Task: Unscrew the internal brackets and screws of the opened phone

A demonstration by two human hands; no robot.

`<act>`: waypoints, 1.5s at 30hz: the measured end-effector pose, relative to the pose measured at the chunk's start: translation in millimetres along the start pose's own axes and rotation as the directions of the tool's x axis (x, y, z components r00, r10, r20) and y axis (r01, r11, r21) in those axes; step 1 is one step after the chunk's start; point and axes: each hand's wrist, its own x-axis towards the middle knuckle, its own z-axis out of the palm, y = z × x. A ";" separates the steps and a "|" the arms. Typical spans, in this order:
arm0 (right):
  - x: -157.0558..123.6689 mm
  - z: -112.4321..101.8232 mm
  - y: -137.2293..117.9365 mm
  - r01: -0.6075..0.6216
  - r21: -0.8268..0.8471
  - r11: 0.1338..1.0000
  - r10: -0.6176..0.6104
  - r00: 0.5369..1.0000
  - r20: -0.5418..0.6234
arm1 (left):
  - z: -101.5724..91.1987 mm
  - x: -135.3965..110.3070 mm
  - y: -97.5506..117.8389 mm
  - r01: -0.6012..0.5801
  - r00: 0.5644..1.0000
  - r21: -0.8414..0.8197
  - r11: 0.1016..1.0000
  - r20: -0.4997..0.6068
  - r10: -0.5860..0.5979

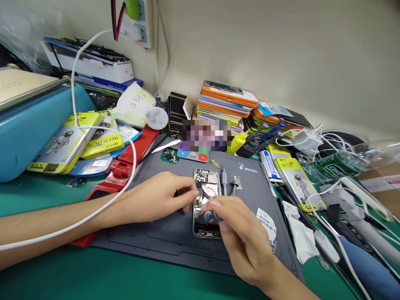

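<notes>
An opened phone (208, 179) with its insides bare lies on a dark grey work mat (162, 233). My left hand (162, 196) rests on the mat at the phone's left edge, its fingers pinched together over the middle of the phone. My right hand (240, 237) comes in from the lower right, closed around a dark tool with a round grey cap (208, 216) that points down onto the phone. What the left fingertips pinch is too small to make out. Two grey screwdrivers (228, 183) lie just right of the phone.
A white cable (93, 212) runs over my left forearm. Red trays (125, 166), yellow battery packs (68, 143) and a blue machine (28, 133) crowd the left. Stacked phone cases (225, 102) stand behind. More battery packs (295, 177), white cables and tools fill the right.
</notes>
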 end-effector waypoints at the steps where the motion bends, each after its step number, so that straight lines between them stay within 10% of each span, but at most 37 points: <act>1: -0.3 0.5 -0.2 0.009 -0.007 1.000 -0.009 1.000 -0.005 | 0.3 0.4 -0.5 0.001 1.000 -0.004 1.000 -0.001 -0.002; 31: -0.1 6.6 -2.1 0.003 -0.208 0.978 -0.008 1.000 -0.026 | 3.7 1.7 2.1 0.015 0.999 0.037 0.999 -0.046 -0.014; 45: -1.3 7.6 -1.4 -0.001 -0.217 0.976 -0.006 1.000 -0.031 | 3.8 -0.7 2.5 0.094 0.993 -0.198 0.976 -0.048 -0.105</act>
